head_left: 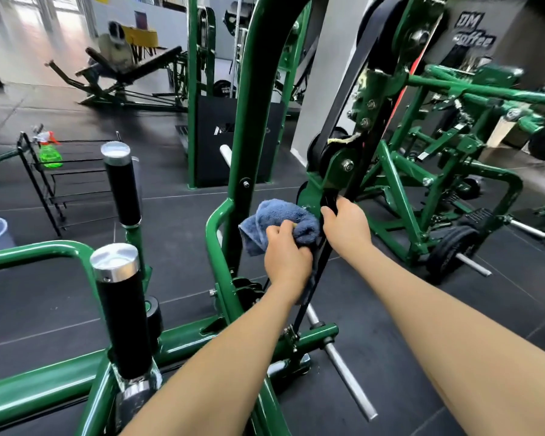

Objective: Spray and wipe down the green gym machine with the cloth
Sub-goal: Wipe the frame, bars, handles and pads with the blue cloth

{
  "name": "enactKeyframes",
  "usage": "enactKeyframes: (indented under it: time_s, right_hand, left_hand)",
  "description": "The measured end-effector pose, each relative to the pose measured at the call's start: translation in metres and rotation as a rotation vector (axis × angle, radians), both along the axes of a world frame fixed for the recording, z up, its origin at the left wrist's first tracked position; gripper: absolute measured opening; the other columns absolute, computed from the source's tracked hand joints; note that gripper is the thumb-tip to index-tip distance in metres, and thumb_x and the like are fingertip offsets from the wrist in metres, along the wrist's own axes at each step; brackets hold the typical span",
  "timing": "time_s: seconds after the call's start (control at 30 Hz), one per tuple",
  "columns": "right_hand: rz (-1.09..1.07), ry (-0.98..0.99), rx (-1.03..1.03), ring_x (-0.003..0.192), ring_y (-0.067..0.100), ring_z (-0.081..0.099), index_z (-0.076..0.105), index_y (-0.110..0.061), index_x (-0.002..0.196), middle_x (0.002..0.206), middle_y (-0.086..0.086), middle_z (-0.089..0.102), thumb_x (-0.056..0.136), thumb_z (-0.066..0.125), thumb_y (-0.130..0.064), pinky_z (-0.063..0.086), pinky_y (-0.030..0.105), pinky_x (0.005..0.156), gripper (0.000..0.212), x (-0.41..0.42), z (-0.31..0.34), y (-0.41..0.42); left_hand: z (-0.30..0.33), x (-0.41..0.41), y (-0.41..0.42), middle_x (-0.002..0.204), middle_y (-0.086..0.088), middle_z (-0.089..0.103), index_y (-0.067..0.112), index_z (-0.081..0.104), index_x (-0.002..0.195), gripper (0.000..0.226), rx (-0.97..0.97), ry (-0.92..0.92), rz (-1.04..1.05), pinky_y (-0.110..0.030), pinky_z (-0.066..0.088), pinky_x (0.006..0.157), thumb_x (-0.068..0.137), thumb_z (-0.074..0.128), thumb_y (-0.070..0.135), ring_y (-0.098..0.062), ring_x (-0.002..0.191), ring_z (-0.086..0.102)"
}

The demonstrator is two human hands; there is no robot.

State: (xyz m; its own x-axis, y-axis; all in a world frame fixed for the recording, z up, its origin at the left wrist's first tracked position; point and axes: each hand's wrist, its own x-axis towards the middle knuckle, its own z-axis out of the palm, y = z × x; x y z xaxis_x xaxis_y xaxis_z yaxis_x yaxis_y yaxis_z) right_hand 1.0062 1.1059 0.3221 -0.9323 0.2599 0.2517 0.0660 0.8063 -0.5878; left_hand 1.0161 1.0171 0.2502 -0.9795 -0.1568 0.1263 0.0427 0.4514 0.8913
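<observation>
Currently you are mid-wipe: your left hand (285,258) grips the blue cloth (280,223) at frame centre against the green gym machine (249,121), your right hand (343,228) grasps its black belt (343,99). Most frame looks unwiped; the spray bottle (49,151) sits upper left.

Fluffy terry cloth (280,220); glossy painted metal frame (252,121).

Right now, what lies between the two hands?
In the head view, the black belt runs between the left hand, gripping the blue cloth, and the right hand, which holds it.
</observation>
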Motion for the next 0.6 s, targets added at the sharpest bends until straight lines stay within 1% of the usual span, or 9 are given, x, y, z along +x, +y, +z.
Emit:
enactKeyframes:
  time_s: [0.07,0.13,0.2,0.27,0.33,0.4,0.47,0.53,0.6]
  right_hand:
    - [0.018,0.000,-0.018,0.101,0.032,0.055,0.057,-0.004,0.116,0.110,0.014,0.063,0.100,0.045,-0.018,0.029,0.025,0.068,0.024,0.004,-0.001,-0.004]
    - [0.037,-0.006,-0.040,0.087,0.025,0.050,0.057,-0.006,0.117,0.099,0.006,0.058,0.101,0.043,-0.017,0.027,0.022,0.062,0.024,0.007,-0.001,-0.006]
    - [0.030,0.001,-0.040,0.088,0.023,0.050,0.057,-0.007,0.116,0.098,0.005,0.057,0.101,0.043,-0.018,0.029,0.023,0.066,0.023,0.007,0.000,-0.006]
    - [0.018,0.000,-0.015,0.100,0.029,0.055,0.057,-0.007,0.116,0.105,0.010,0.061,0.100,0.043,-0.018,0.031,0.025,0.070,0.023,0.005,-0.001,-0.005]
    - [0.019,-0.004,-0.005,0.105,0.030,0.055,0.057,-0.007,0.116,0.111,0.012,0.062,0.100,0.044,-0.018,0.032,0.026,0.071,0.023,0.004,-0.002,-0.004]
    - [0.012,0.003,0.003,0.105,0.031,0.056,0.057,-0.007,0.116,0.112,0.013,0.063,0.100,0.044,-0.018,0.034,0.027,0.072,0.023,0.002,-0.003,-0.001]
    - [0.000,0.011,0.038,0.105,0.033,0.056,0.055,-0.006,0.119,0.114,0.014,0.063,0.100,0.044,-0.018,0.035,0.029,0.072,0.025,0.000,-0.004,0.003]
    - [-0.010,0.012,0.058,0.104,0.034,0.056,0.053,-0.005,0.119,0.113,0.015,0.063,0.100,0.043,-0.018,0.035,0.029,0.071,0.025,-0.001,-0.006,0.004]
    - [-0.023,0.006,0.055,0.103,0.034,0.056,0.051,-0.005,0.121,0.113,0.016,0.062,0.101,0.042,-0.018,0.036,0.030,0.071,0.026,0.000,-0.007,0.000]
  left_hand:
    - [-0.011,-0.005,-0.008,0.110,-0.010,0.052,0.015,0.055,0.104,0.021,0.038,-0.131,0.042,-0.033,0.038,0.068,0.085,0.050,0.011,-0.033,0.090,0.056]
    - [-0.017,-0.005,-0.014,0.107,-0.012,0.055,0.015,0.057,0.104,0.017,0.161,-0.168,0.147,-0.036,0.044,0.071,0.088,0.050,0.015,-0.034,0.092,0.057]
    - [-0.007,-0.007,-0.012,0.105,-0.010,0.054,0.014,0.059,0.103,0.015,0.319,-0.079,0.226,-0.040,0.048,0.082,0.091,0.051,0.018,-0.031,0.093,0.057]
    - [0.011,-0.015,-0.006,0.110,-0.003,0.052,0.015,0.061,0.111,0.022,0.384,0.046,0.195,-0.036,0.047,0.089,0.091,0.050,0.014,-0.022,0.096,0.054]
    - [0.024,-0.027,-0.002,0.114,-0.001,0.051,0.014,0.060,0.116,0.029,0.376,0.030,0.146,-0.032,0.044,0.087,0.090,0.047,0.011,-0.019,0.098,0.053]
    - [0.025,-0.042,-0.001,0.115,-0.009,0.057,0.010,0.060,0.112,0.028,0.314,-0.089,0.109,-0.033,0.045,0.084,0.090,0.045,0.014,-0.029,0.104,0.057]
    - [0.020,-0.047,-0.004,0.116,-0.012,0.060,0.009,0.061,0.111,0.028,0.232,-0.209,0.026,-0.033,0.045,0.083,0.090,0.046,0.020,-0.033,0.105,0.058]
    - [0.017,-0.044,-0.007,0.107,-0.011,0.064,0.009,0.063,0.104,0.023,0.218,-0.271,-0.056,-0.032,0.046,0.080,0.090,0.050,0.023,-0.031,0.099,0.060]
    - [0.012,-0.034,-0.008,0.093,-0.009,0.065,0.012,0.063,0.089,0.012,0.274,-0.316,-0.128,-0.032,0.046,0.078,0.090,0.055,0.021,-0.029,0.091,0.062]
